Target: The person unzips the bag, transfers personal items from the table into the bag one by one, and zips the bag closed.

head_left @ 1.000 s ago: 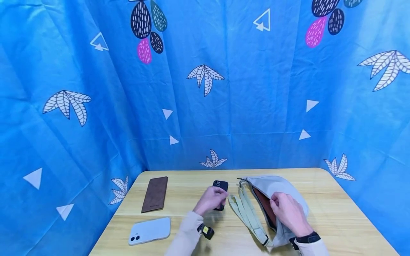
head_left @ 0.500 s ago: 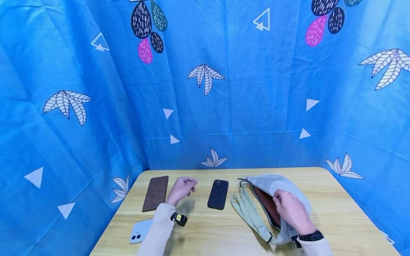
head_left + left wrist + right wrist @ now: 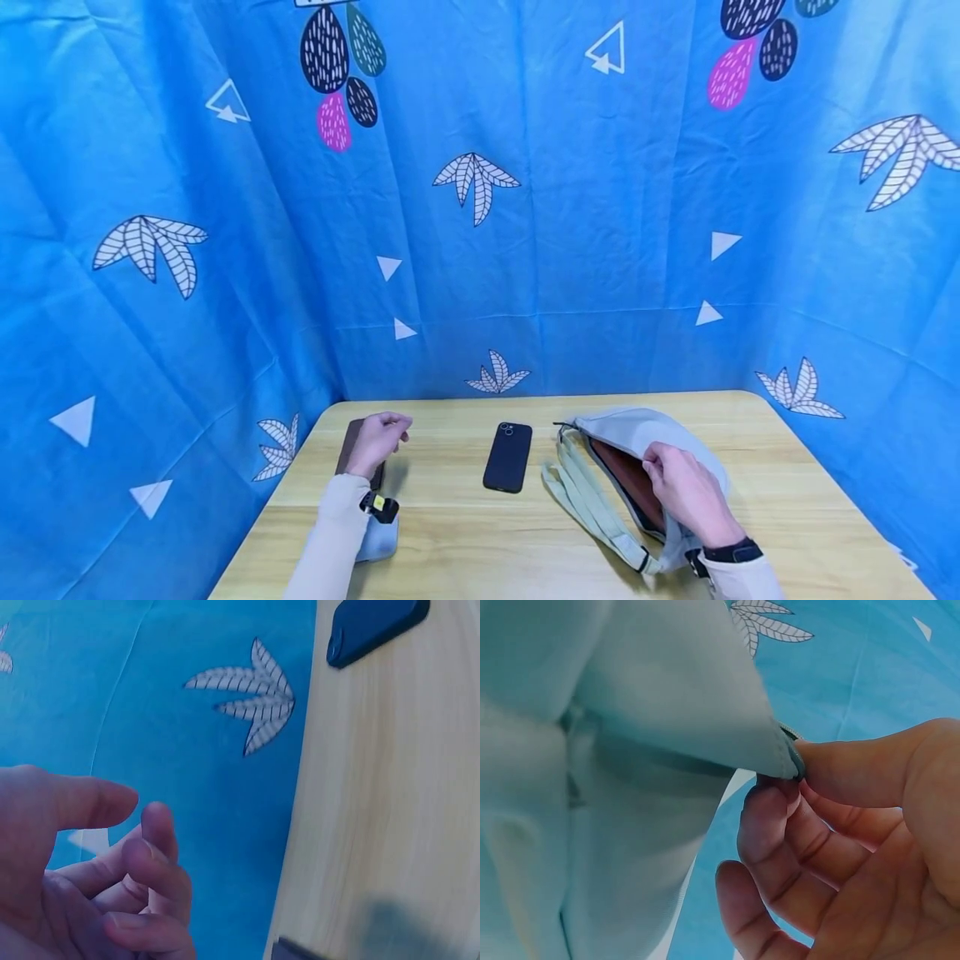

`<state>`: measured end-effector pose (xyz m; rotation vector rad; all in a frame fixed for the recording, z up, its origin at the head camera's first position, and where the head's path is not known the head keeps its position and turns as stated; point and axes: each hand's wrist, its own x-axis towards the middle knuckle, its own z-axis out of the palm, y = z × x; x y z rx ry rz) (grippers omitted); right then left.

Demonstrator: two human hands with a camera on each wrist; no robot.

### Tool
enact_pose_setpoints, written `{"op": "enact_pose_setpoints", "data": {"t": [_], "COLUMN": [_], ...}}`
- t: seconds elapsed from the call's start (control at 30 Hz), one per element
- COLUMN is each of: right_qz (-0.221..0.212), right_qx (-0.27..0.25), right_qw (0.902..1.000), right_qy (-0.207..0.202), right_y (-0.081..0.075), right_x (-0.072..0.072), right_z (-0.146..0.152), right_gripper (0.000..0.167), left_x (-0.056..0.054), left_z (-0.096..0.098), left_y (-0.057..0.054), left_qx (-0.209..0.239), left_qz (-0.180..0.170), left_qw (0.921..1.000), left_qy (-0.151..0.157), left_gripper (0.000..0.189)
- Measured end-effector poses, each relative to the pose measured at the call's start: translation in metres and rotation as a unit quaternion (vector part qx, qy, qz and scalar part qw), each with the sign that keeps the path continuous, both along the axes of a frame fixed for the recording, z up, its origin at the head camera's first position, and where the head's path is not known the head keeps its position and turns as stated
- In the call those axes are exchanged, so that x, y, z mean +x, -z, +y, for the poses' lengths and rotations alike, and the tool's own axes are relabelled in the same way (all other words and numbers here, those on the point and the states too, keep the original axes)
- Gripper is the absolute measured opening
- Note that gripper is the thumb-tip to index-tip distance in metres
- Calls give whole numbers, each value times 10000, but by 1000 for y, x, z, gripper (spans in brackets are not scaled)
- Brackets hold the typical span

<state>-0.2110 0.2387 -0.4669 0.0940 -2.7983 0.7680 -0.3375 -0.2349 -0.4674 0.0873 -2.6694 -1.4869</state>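
My left hand point(image 3: 381, 442) hovers over a brown long wallet point(image 3: 349, 443), hiding much of it. Its fingers are loosely bent with nothing between them, and in the left wrist view the thumb stands apart from the fingertips. My right hand point(image 3: 686, 492) pinches the opening's edge of a grey waist bag point(image 3: 701, 446). The right wrist view has the bag's fabric point(image 3: 682, 682) pulled to a corner between thumb and fingers. The bag gapes toward the left, and its reddish-brown lining point(image 3: 630, 483) shows. Its pale green strap point(image 3: 588, 504) lies beside the opening.
A black phone point(image 3: 507, 457) lies between the hands. Partly covered by the left sleeve, a light blue phone point(image 3: 378, 542) lies near the front left. The wooden table point(image 3: 465, 542) ends at a blue patterned curtain point(image 3: 480, 267) on the back and sides.
My left hand has moved left from above the black phone to over the wallet, holding nothing. My right hand keeps its pinch on the bag, drawing the edge slightly rightward.
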Motion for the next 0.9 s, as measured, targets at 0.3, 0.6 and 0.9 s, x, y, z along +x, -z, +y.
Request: {"op": "enact_pose_setpoints", "data": {"t": [0.3, 0.6, 0.9], "right_qz": [-94, -88, -121], "right_qx": [-7, -17, -23], "right_qw": [10000, 10000, 9999], "right_qy": [4, -22, -33], "right_y": [0, -1, -2], "right_x": [1, 2, 0], "right_z": [2, 6, 7], "right_gripper": [7, 7, 8], "left_x": [-7, -15, -15], "left_z": [-36, -65, -86], "left_y": [5, 21, 39], "left_qx": [-401, -300, -436], "left_qz": [73, -210, -399], "left_qw": [9970, 9939, 9908], "left_qy": [-653, -1045, -1221], "left_gripper": [36, 43, 47]}}
